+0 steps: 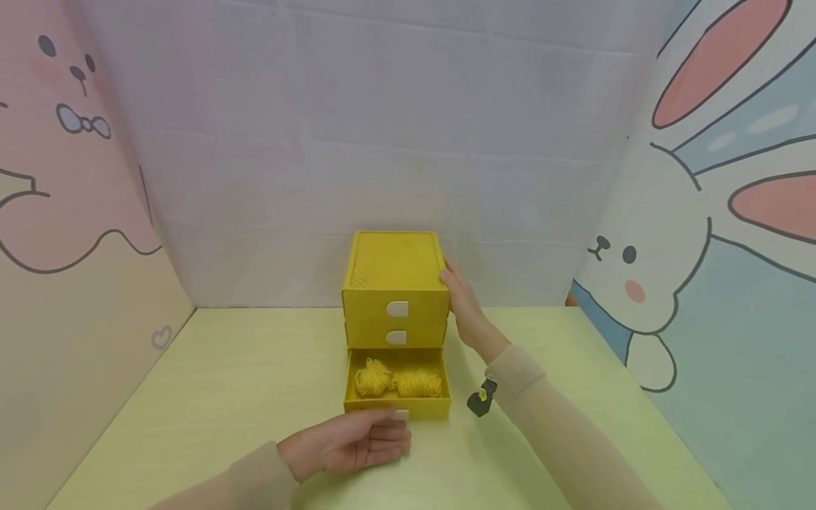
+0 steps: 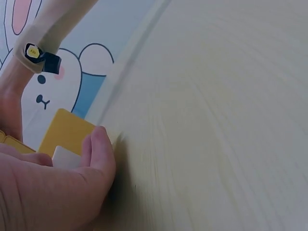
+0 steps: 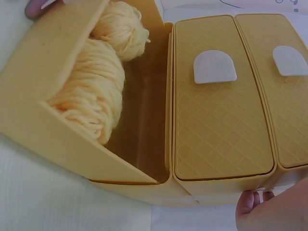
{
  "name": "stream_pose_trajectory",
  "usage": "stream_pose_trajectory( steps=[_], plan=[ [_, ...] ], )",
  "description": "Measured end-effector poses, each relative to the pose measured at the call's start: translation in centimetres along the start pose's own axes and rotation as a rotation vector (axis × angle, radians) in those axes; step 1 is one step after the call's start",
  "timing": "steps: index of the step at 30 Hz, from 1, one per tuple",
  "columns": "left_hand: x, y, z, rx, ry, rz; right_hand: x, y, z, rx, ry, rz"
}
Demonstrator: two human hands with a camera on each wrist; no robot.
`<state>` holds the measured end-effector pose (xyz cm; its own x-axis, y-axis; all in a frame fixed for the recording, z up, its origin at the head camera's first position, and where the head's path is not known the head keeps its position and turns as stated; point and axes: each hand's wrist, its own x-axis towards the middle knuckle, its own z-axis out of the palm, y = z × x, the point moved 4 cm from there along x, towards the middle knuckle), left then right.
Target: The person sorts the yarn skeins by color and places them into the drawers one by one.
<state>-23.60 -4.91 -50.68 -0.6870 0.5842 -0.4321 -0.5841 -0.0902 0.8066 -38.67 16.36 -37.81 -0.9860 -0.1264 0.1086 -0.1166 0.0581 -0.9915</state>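
A yellow drawer cabinet (image 1: pixel 397 262) stands against the back wall with its bottom drawer (image 1: pixel 428 409) pulled out. Inside that drawer lie two bundles of yellow yarn, a rounder ball (image 1: pixel 372 377) on the left and a longer skein (image 1: pixel 416 384) on the right. My left hand (image 1: pixel 357 439) is at the drawer's front, thumb and fingers about the white drawer handle (image 2: pixel 65 158). Against the cabinet's right side, near its top edge, rests my right hand (image 1: pixel 468 312); in the right wrist view its fingertips (image 3: pixel 247 201) touch the side wall.
The two upper drawers are closed, with white handles (image 3: pixel 214 67) on textured fronts. A pale yellow table (image 1: pixel 255 368) carries the cabinet. Behind it hangs a whitish cloth wall (image 1: pixel 395 127), with cartoon-printed panels (image 1: pixel 752 297) at both sides. A dark strap (image 1: pixel 482 398) hangs by the right wrist.
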Motion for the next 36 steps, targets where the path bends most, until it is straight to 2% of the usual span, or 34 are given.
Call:
stream_pose_trajectory(
  steps=[17, 36],
  plan=[
    [0.9, 1.2, -0.4, -0.029, 0.057, 0.053, 0.0, 0.1, -0.1, -0.008, -0.005, 0.013],
    [3.3, 2.7, -1.3, -0.026, 0.096, 0.094, -0.1, -0.2, -0.2, -0.003, 0.007, 0.032]
  ],
)
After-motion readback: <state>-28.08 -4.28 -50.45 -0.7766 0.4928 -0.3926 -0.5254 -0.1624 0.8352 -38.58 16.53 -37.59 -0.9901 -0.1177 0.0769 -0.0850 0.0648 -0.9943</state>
